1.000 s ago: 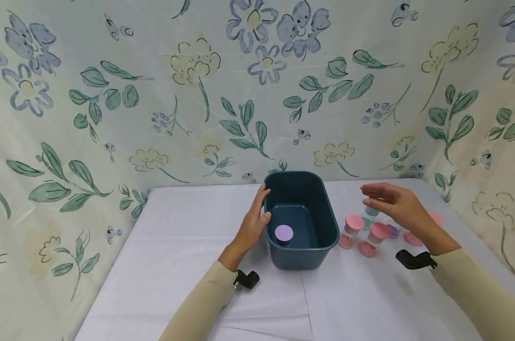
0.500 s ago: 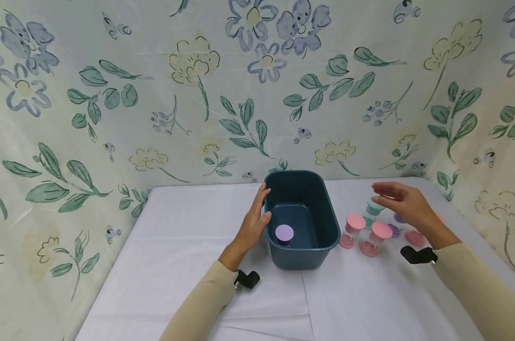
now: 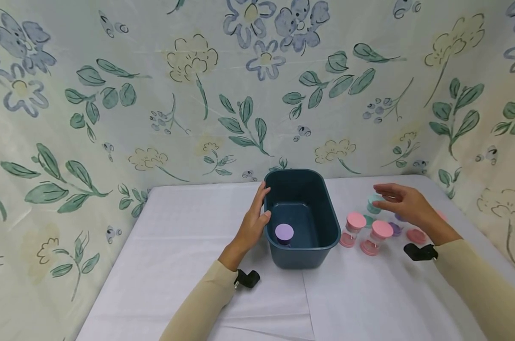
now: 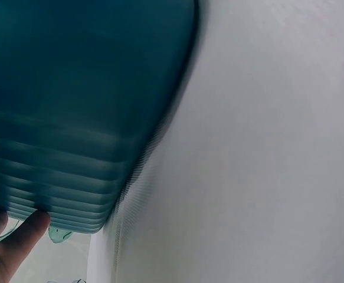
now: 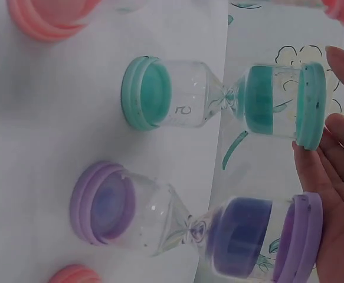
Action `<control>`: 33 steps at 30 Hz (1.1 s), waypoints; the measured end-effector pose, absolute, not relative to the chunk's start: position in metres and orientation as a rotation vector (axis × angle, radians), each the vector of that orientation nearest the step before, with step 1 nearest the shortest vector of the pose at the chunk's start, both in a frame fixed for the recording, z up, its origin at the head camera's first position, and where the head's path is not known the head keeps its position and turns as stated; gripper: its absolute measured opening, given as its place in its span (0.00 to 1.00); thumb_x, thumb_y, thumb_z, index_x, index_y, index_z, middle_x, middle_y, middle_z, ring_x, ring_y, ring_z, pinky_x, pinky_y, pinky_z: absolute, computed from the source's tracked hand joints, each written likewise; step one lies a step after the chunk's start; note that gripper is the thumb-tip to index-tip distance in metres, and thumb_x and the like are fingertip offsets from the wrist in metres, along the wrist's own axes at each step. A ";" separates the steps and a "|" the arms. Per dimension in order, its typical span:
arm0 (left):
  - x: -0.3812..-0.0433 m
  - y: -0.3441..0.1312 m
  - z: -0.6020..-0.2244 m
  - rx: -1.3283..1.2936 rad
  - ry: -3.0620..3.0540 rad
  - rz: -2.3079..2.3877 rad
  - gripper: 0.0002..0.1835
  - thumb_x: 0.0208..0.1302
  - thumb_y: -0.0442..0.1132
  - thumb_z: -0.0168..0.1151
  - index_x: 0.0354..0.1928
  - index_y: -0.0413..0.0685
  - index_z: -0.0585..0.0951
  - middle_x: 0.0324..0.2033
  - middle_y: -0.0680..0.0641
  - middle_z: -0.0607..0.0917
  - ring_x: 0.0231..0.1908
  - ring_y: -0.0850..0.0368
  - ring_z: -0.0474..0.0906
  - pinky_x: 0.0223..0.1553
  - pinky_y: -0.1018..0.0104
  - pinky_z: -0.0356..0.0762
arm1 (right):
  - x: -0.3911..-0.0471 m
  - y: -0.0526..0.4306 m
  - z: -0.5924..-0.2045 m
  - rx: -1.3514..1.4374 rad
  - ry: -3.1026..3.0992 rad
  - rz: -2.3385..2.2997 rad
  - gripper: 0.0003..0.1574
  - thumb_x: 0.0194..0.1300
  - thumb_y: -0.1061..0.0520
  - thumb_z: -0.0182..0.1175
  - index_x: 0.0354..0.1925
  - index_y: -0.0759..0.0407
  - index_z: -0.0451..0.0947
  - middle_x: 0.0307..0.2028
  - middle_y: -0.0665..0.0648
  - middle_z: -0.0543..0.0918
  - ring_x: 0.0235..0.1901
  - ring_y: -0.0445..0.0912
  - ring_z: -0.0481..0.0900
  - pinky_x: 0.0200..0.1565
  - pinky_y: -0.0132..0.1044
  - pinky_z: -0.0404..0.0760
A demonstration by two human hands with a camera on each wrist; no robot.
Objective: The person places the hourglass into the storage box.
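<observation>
In the head view, my left hand (image 3: 250,229) rests against the left side of a dark teal plastic bin (image 3: 306,258), thumb at the rim. The left wrist view shows two straight fingers touching the bin's ribbed outer wall (image 4: 53,153). A sand timer with a lilac cap (image 3: 284,232) stands inside the bin. My right hand (image 3: 404,206) is around the top of a green sand timer (image 5: 257,100), thumb and fingers spread on either side of its cap; a firm grip is not visible. Beside it stands a purple sand timer (image 5: 239,236), close to the palm.
Two pink sand timers, one nearer the bin (image 3: 355,221) and one farther right (image 3: 382,229), stand in front of the green one. Another pink base (image 3: 416,236) shows below my right wrist. A white cloth (image 3: 189,255) covers the table; a floral curtain (image 3: 155,118) hangs behind.
My right hand has moved slightly right, then settled by the green sand timer, whose cap shows more clearly beside the fingertips. My left hand and the bin have stayed put.
</observation>
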State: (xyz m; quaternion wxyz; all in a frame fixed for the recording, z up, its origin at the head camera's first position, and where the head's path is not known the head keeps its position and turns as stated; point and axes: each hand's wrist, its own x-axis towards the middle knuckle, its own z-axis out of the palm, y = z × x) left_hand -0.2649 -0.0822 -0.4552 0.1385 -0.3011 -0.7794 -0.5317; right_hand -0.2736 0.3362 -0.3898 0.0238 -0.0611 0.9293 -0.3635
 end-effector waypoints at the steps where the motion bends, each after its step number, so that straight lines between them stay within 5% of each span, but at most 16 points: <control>1: -0.265 -0.082 -0.455 -0.873 -2.251 -1.534 0.37 0.71 0.60 0.36 0.75 0.49 0.50 0.76 0.48 0.43 0.74 0.57 0.39 0.69 0.43 0.47 | -0.274 0.336 -0.390 -0.196 2.870 -1.107 0.49 0.60 0.35 0.61 0.70 0.58 0.60 0.67 0.69 0.64 0.65 0.68 0.61 0.51 0.64 0.73; 16: -0.264 -0.083 -0.453 -0.866 -2.253 -1.539 0.37 0.70 0.59 0.36 0.75 0.49 0.51 0.76 0.49 0.43 0.74 0.58 0.39 0.69 0.41 0.47 | -0.284 0.332 -0.386 -0.252 2.877 -0.792 0.52 0.58 0.38 0.65 0.70 0.64 0.60 0.66 0.75 0.63 0.63 0.71 0.61 0.55 0.61 0.71; 33: -0.266 -0.082 -0.457 -0.846 -2.269 -1.539 0.40 0.69 0.64 0.35 0.75 0.49 0.51 0.76 0.52 0.43 0.74 0.59 0.39 0.69 0.42 0.47 | -0.278 0.330 -0.387 -0.328 2.926 -0.873 0.44 0.58 0.40 0.66 0.62 0.66 0.67 0.57 0.71 0.74 0.57 0.68 0.71 0.52 0.58 0.75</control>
